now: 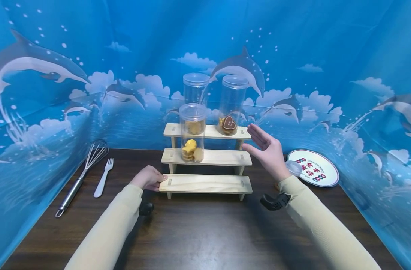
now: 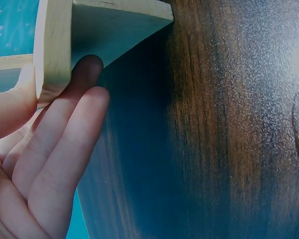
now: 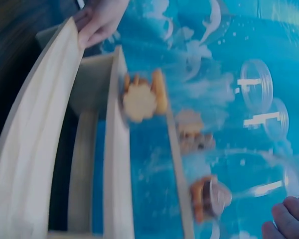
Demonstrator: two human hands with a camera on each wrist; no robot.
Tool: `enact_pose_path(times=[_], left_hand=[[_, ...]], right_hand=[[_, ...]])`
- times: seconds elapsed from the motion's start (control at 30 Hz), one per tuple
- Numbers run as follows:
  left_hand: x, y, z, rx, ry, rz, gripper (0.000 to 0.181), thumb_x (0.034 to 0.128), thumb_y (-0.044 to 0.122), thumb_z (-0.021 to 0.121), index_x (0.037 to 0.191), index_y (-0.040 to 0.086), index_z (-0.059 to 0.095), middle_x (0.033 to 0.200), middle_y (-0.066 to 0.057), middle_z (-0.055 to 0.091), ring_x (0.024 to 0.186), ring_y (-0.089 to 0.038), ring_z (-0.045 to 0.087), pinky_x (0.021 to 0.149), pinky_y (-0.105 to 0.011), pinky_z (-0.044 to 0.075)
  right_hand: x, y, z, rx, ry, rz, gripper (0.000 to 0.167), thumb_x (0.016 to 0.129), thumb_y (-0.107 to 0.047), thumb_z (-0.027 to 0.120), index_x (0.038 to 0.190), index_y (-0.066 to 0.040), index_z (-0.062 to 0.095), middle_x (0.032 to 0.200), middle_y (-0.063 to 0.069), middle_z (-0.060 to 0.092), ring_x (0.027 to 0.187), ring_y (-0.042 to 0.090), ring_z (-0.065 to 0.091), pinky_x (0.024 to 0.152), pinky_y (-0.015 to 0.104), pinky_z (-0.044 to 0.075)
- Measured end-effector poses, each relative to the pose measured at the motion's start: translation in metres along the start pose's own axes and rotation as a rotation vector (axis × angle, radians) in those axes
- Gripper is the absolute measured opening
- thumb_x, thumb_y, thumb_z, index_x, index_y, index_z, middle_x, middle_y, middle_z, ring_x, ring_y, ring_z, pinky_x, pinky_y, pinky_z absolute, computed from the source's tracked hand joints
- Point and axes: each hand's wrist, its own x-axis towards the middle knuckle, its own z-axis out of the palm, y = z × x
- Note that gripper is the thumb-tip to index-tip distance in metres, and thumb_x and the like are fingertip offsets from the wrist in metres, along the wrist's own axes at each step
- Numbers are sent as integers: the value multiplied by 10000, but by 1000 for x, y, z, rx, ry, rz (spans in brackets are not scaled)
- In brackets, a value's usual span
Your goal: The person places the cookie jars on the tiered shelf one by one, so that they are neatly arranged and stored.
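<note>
A three-step wooden display rack (image 1: 208, 183) stands on the dark table. My left hand (image 1: 148, 178) pinches the left end of its lowest board, thumb on top and fingers underneath, as the left wrist view shows. My right hand (image 1: 267, 150) hovers at the rack's right side, fingers extended and thumb apart, holding nothing. On the middle step stands a clear lidded jar (image 1: 193, 131) with a yellow figure and round biscuits. The top step carries a second jar (image 1: 196, 88) of biscuits, partly hidden by the first, and a third jar (image 1: 233, 101) with a brown heart-decorated biscuit.
A whisk (image 1: 80, 180) and a white fork (image 1: 104, 178) lie on the left. At the right is a white plate (image 1: 326, 170) with red lettering. A clear container (image 1: 294, 168) overlaps the plate's edge, partly hidden by my right arm. A dolphin-printed backdrop (image 1: 151, 45) surrounds the table.
</note>
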Motion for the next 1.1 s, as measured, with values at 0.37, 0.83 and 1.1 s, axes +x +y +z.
enact_pose_path(times=[0.37,0.83,1.1], left_hand=[[0,1,0,1,9,3,316,939,118,600,1099,-153,584,766,-109,634,616,-143,615,662,-341,589],[1,0,0,-5,6,-7,337,944,131,596,1122,-155,573,745,-100,630,604,-140,609,665,-335,589],[-1,0,0,-8,12,-15,341,944,138,597,1117,-155,576,759,-114,640,614,-146,614,637,-313,586]], right_hand=[[-34,25,-48,-46,72,79,651,899,-154,666,1464,-106,348,1479,135,388,1356,201,383,1043,190,376],[-69,61,-100,-215,246,153,647,889,-138,676,1455,-90,367,1440,162,430,1300,166,458,959,92,394],[-84,84,-114,-258,299,278,673,896,-203,673,1468,-84,338,1457,160,403,1313,214,439,939,66,388]])
